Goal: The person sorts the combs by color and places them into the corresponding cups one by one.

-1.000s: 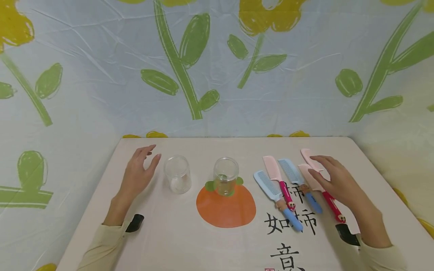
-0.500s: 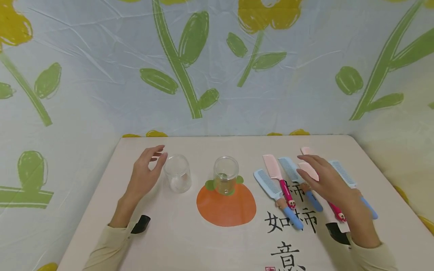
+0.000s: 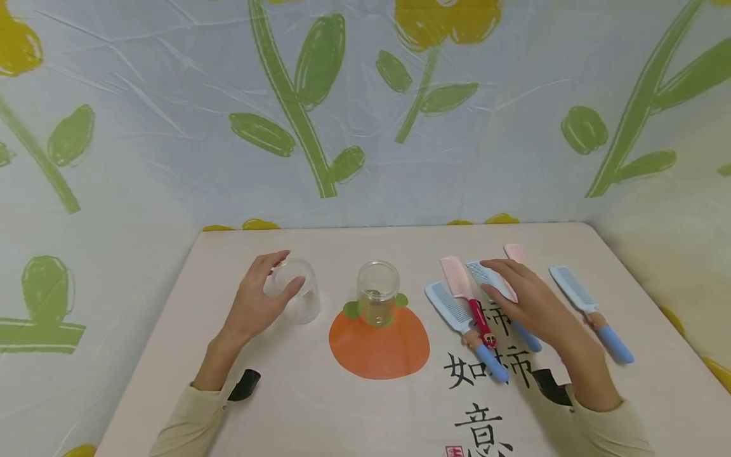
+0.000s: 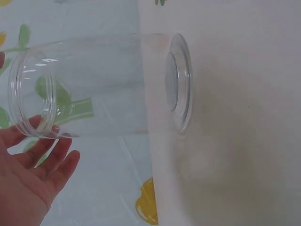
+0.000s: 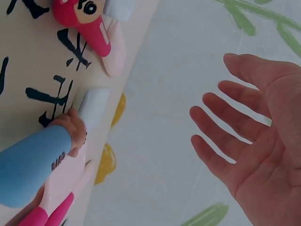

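Observation:
My left hand [image 3: 257, 298] is at the clear jar [image 3: 308, 301] on the left, fingers and thumb spread about its upper part. In the left wrist view the fingers of my left hand [image 4: 40, 172] lie beside the rim of the jar [image 4: 101, 89]; firm contact cannot be made out. My right hand [image 3: 533, 304] hovers over the combs with relaxed fingers and holds nothing. Partly beneath it are a blue comb [image 3: 480, 271] and a pink comb [image 3: 516, 252]. Left of it lie a pink comb with a magenta handle [image 3: 457, 276] and another blue comb [image 3: 451, 308].
A second clear jar [image 3: 378, 289] stands mid-table on the printed orange persimmon [image 3: 379, 355]. One more blue comb [image 3: 577, 292] lies on the right. Flowered cloth [image 3: 171, 127] rises behind the table [image 3: 285, 393].
My left hand has moved right, from beside the left jar to around its upper part. My right hand has shifted left over the combs, uncovering the blue comb on the right.

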Tool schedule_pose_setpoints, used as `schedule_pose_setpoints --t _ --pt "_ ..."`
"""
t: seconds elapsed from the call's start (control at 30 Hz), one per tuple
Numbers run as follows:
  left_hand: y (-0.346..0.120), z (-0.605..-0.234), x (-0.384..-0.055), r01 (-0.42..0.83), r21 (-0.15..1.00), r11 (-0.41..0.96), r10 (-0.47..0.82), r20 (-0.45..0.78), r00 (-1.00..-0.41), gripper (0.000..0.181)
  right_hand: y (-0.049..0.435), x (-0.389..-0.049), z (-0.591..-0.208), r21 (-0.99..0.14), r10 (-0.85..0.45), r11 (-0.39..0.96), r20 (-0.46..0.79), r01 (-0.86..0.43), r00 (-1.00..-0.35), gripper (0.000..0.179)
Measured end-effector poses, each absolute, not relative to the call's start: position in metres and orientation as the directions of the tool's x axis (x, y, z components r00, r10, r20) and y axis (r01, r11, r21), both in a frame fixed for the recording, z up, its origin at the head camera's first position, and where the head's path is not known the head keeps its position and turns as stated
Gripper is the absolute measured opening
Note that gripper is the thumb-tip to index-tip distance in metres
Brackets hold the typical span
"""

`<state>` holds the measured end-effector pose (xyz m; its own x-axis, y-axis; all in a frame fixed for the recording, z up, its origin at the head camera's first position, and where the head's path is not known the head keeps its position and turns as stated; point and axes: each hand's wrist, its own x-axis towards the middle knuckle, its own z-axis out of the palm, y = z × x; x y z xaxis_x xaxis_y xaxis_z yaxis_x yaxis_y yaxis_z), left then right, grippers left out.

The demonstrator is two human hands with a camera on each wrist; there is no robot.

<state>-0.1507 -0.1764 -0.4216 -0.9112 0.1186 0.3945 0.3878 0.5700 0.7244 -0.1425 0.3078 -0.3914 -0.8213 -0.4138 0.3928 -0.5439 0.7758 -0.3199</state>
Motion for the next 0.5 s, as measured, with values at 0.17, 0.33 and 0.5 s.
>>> schedule_pose_setpoints --t 0.17,0.33,0.5 --pt "-0.174 -0.426 -0.149 0.376 0.717 0.586 0.125 0.379 -0.917 0.065 0.302 -0.143 -0.391 -0.333 -0.423 0.773 0.363 -0.54 -0.83 0.049" --pt "-0.171 -0.429 -0.148 0.369 0.722 0.585 0.135 0.361 -0.923 0.075 0.298 -0.14 -0.393 -0.352 -0.427 0.772 0.33 -0.53 -0.842 0.052" --pt "-0.17 -0.432 -0.149 0.371 0.732 0.571 0.141 0.357 -0.923 0.08 0.293 -0.138 -0.394 -0.369 -0.424 0.793 0.238 -0.485 -0.874 0.052"
